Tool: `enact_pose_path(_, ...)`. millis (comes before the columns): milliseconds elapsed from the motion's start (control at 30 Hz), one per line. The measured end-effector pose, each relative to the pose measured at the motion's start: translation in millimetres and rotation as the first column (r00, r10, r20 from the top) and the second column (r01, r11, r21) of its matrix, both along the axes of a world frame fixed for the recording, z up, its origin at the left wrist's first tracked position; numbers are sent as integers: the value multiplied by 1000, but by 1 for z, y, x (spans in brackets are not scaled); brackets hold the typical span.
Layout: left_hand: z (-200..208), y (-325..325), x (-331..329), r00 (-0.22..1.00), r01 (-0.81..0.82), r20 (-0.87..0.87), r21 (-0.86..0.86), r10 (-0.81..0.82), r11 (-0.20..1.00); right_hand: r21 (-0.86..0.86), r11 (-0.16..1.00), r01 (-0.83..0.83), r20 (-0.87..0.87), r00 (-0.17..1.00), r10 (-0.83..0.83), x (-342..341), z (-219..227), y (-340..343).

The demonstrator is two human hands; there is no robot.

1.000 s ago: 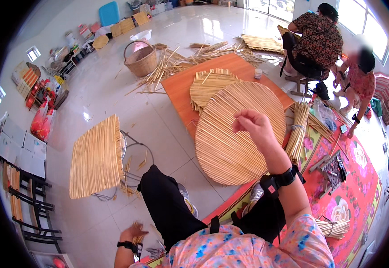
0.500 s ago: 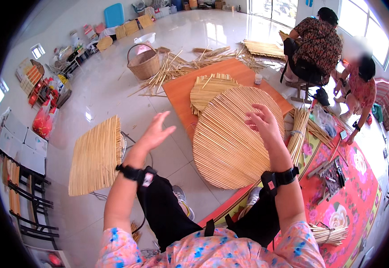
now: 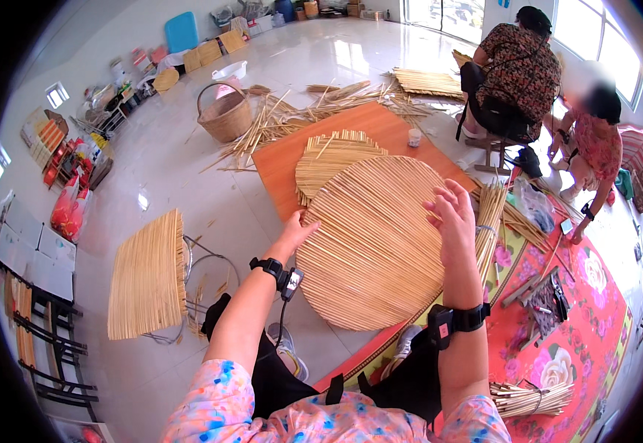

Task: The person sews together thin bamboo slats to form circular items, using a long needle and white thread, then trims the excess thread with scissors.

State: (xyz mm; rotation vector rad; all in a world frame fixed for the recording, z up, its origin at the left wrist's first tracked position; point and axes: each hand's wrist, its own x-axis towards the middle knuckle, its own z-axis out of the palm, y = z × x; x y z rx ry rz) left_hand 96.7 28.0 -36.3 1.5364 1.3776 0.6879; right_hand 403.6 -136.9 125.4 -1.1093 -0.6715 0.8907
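Head view: basket beyond round mat

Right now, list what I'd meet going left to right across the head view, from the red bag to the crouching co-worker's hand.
Red bag → squarish straw panel → left hand → large round straw disc → right hand → tied stick bundle → crouching co-worker's hand.
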Motion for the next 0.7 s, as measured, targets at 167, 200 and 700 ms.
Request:
enact_pose_path(167,-10,5,3,993,26,117,-50,-20,998,16,1000,23,-39,999,-22,22,0,2)
enact_pose_path(200,-9,3,7,985,12,175,-56,-2,998,12,999,31,-53,998,-31,27,-2,3)
enact_pose_path(700,39,-69,38,944,18,323,130,-59,991,30,997,69,121,990,-72,17,-10,3)
